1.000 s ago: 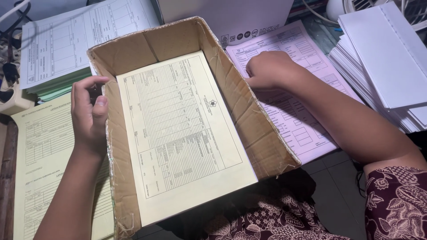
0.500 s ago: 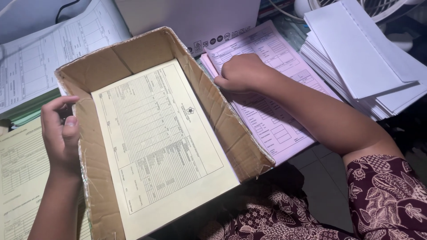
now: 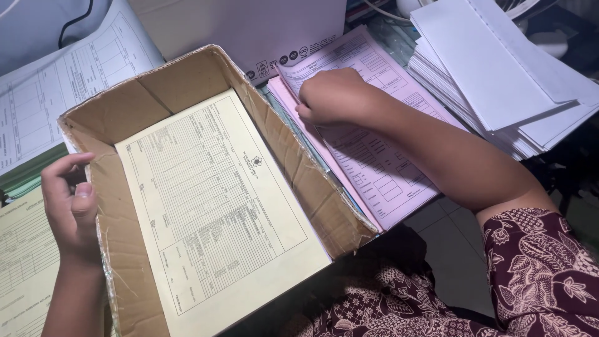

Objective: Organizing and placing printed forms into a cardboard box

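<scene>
Cardboard box [image 3: 187, 81], open-topped, sits tilted at centre, its near end open toward the person's lap. Walls creased, edges frayed.

Yellow form [image 3: 212, 200] lies flat on the box floor, printed side up, filling most of it; its near corner juts past the open end.

White paper stack [image 3: 499, 81] at upper right, fanned, well apart from the box.

Pink forms [image 3: 380, 168] stacked just right of the box, between the box and the white stack. Top sheet printed with boxes and tables.

White printed sheet [image 3: 56, 93] at upper left, partly behind the box's far-left corner. A green edge shows below it.

Another yellow form [image 3: 22, 262] at lower left, beside the box, partly under the left forearm.

White carton [image 3: 262, 31] behind the box, icons along its lower edge.

Patterned dark-red sleeve [image 3: 543, 268] on the right arm, lower right; patterned cloth over the lap below the box.

Right hand [image 3: 334, 97]: curled loosely, knuckles up, resting on the upper end of the pink forms. Fingertips hidden under the hand; cannot tell whether they pinch a sheet.

Left hand [image 3: 72, 200]: at the box's left wall, thumb against the wall's outside, fingers curved over toward the rim. Half-closed, touching the wall near its top edge; a firm grip cannot be confirmed.
</scene>
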